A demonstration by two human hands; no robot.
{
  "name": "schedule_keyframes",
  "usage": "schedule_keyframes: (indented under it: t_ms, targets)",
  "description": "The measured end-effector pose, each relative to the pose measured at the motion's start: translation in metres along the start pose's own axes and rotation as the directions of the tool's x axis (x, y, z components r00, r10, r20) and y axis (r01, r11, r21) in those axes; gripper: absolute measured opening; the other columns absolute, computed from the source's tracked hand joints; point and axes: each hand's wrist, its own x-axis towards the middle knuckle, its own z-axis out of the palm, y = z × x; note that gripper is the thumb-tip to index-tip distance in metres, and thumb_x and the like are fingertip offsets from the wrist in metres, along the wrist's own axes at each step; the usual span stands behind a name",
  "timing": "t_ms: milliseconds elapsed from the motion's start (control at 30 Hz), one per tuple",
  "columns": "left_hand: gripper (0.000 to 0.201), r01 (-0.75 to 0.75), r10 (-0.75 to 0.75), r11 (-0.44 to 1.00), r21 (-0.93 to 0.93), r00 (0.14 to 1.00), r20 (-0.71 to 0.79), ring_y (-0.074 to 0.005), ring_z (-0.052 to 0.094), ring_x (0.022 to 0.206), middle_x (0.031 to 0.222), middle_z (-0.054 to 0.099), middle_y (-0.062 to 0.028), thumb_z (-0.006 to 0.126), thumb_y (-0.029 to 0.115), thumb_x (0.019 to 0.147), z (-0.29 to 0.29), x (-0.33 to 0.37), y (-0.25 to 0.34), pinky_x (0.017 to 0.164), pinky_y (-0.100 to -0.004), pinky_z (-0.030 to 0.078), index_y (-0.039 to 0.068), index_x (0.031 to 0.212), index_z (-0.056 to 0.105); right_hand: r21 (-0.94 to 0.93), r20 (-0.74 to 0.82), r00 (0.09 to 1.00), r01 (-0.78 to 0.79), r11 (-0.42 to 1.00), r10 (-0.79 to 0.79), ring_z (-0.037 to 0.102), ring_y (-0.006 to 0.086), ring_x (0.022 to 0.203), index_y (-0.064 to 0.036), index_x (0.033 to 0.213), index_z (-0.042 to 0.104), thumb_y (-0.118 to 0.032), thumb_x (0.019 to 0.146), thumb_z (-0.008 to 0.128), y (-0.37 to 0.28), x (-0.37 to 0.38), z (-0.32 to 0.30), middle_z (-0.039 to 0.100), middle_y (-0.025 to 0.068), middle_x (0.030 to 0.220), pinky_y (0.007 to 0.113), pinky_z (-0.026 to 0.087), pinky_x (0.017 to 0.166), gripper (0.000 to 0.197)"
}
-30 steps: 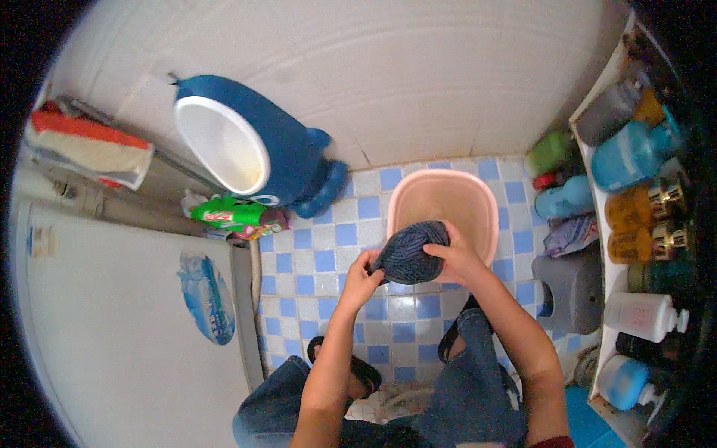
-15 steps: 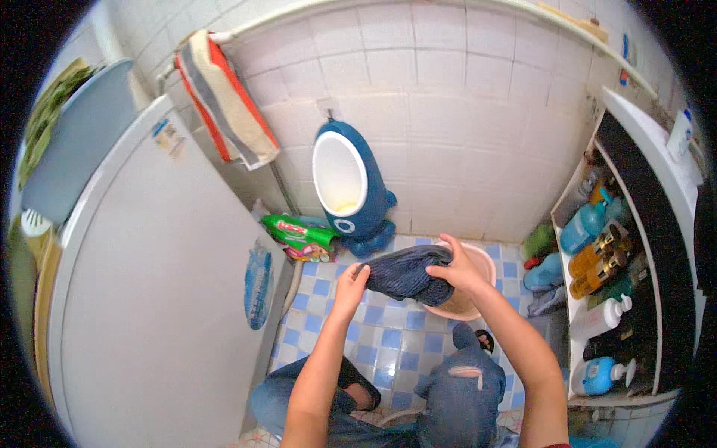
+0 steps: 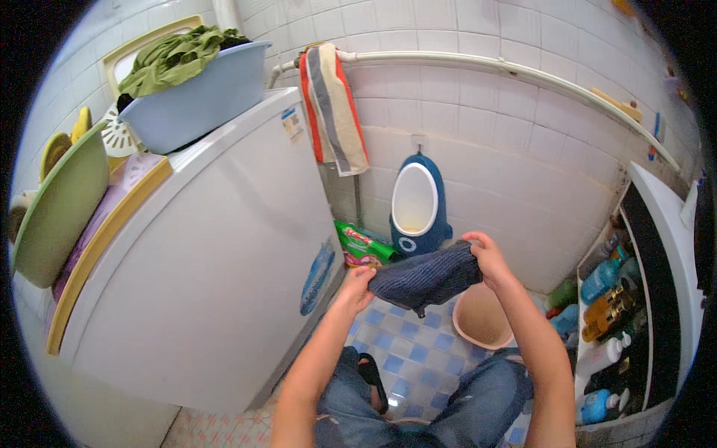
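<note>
A dark blue, ribbed knit piece of clothing is stretched between my two hands, with a small tip hanging from its lower edge. My left hand pinches its left end, fingers closed. At its upper right corner, my right hand grips it between thumb and fingers. What kind of garment it is, I cannot tell. Below and to the right of it, a pink basin stands on the tiled floor; my right forearm passes over its right side.
A white appliance fills the left, topped by a blue tub of clothes. A blue-and-white child's urinal hangs on the wall beside a green detergent bag. Bottles line a cabinet shelf at right. My jeans-covered knees show below.
My view has swung up and left, showing more of the appliance and tub. The bunched garment is now spread wider between my hands and no longer overlaps the basin.
</note>
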Motion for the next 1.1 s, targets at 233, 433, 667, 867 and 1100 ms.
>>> schedule_keyframes:
  t_ms: [233,433,667,867,1100]
  targets:
    - [0.085,-0.417,0.263,0.445,0.792,0.907,0.33,-0.0393,0.03,0.129,0.134,0.03,-0.0239,0.089,0.036,0.055,0.015,-0.014,-0.019,0.103,-0.043,0.037,0.015,0.128,0.051,-0.033,0.025,0.997,-0.07,0.997,0.071,0.061,0.0192,0.09,-0.0018,0.115,0.065,0.01,0.083,0.04,0.04,0.003,0.019,0.066,0.0087,0.102,0.029,0.048,0.082,0.042]
    - [0.041,-0.563,0.255,-0.056,0.825,0.79,0.557,-0.0424,0.044,0.115,0.13,0.046,-0.0186,0.081,0.02,0.061,0.043,0.019,-0.036,0.099,-0.0468,0.038,0.014,0.1,0.069,-0.099,-0.018,0.999,0.045,0.994,-0.047,0.061,0.021,0.094,-0.0064,0.115,0.066,0.001,0.078,0.063,0.086,0.038,-0.004,0.065,0.0107,0.106,0.029,0.047,0.083,0.038]
    - [0.022,-0.348,0.247,0.047,0.937,0.912,0.326,-0.035,0.061,0.094,0.09,0.069,-0.0139,0.06,0.018,0.082,0.071,0.062,-0.033,0.086,-0.0501,0.042,0.015,0.1,0.071,-0.721,0.048,0.97,0.2,0.664,-0.24,0.057,0.0363,0.099,-0.0061,0.109,0.067,-0.008,0.065,0.08,0.1,0.057,-0.023,0.058,0.0178,0.099,0.039,0.047,0.09,0.046]
    - [0.023,-0.363,0.296,0.118,0.924,0.901,0.317,-0.034,0.062,0.093,0.09,0.07,-0.0121,0.058,0.022,0.084,0.09,0.09,-0.043,0.084,-0.0536,0.042,0.02,0.103,0.071,-0.74,0.012,0.992,0.091,0.667,-0.123,0.056,0.0376,0.1,-0.006,0.093,0.072,-0.016,0.07,0.079,0.145,0.078,-0.034,0.057,0.0205,0.104,0.042,0.046,0.089,0.026]
    - [0.024,-0.486,0.46,0.402,0.776,0.84,0.288,-0.0311,0.063,0.092,0.098,0.069,-0.0128,0.051,0.015,0.084,0.082,0.14,-0.057,0.086,-0.039,0.046,0.006,0.098,0.069,-0.64,0.055,0.995,0.102,0.761,-0.088,0.062,0.037,0.09,-0.0014,0.094,0.067,-0.021,0.082,0.069,0.138,0.115,-0.007,0.065,0.0186,0.098,0.042,0.049,0.081,0.023]
